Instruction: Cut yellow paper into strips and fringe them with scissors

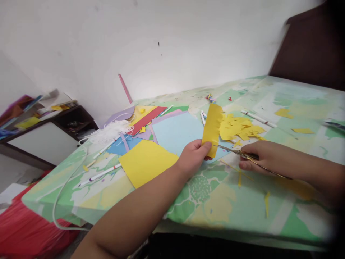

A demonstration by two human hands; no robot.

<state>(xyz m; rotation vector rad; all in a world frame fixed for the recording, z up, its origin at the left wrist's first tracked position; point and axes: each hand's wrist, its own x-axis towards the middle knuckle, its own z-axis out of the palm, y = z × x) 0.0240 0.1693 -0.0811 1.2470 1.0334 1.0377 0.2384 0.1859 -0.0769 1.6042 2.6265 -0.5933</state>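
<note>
Scissors are gripped in the right hand, fingers curled at the handles, their tips at the edge of a yellow strip, which the left hand pinches between thumb and fingers, right of the light blue sheet. Farther right of that sheet lie yellow scraps; a yellow sheet lies on its near side, and white string is heaped to its left.

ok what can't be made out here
Head view: some fingers of the left hand, behind the yellow strip
Head view: part of the scissors, covered by the right hand
Head view: dark item, blurred, cut off by the right edge
Head view: red bit, too small to identify
</note>
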